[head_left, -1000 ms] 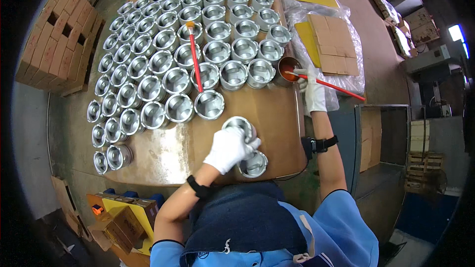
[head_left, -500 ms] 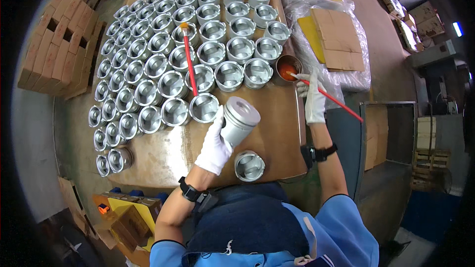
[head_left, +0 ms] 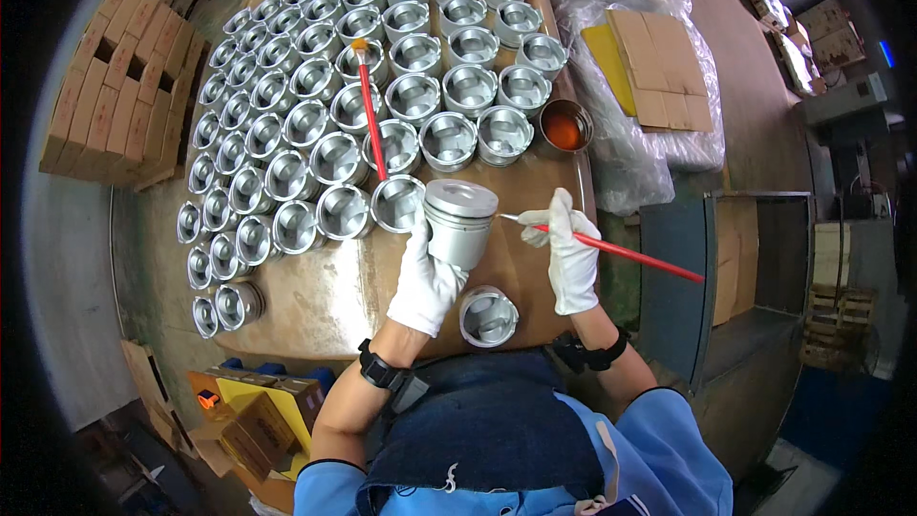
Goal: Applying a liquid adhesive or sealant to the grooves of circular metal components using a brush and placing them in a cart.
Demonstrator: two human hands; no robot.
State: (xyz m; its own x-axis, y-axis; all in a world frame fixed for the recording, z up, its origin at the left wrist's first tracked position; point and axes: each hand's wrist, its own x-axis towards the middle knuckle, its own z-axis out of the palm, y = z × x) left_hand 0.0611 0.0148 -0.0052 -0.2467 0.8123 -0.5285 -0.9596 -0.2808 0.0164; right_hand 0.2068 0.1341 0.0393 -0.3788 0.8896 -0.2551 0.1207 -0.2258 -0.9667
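Observation:
My left hand [head_left: 425,282], in a white glove, grips a shiny metal piston [head_left: 458,220] and holds it upright above the brown table [head_left: 325,301]. My right hand [head_left: 570,258], also gloved, holds a thin red-handled brush [head_left: 611,250] with its tip pointing at the piston's side. Another piston [head_left: 488,316] stands on the table just below, between my two hands. A small can of orange-brown liquid [head_left: 565,125] sits at the table's right edge.
Several rows of pistons [head_left: 353,86] cover the table, with a second red brush [head_left: 370,115] lying across them. Cardboard boxes [head_left: 115,100] are stacked on the left, plastic-wrapped cardboard [head_left: 659,67] on the right. A dark metal cabinet [head_left: 726,277] stands at right.
My left hand picked a piston off the table and raised it upright. My right hand drew the brush back from the can of liquid toward the piston.

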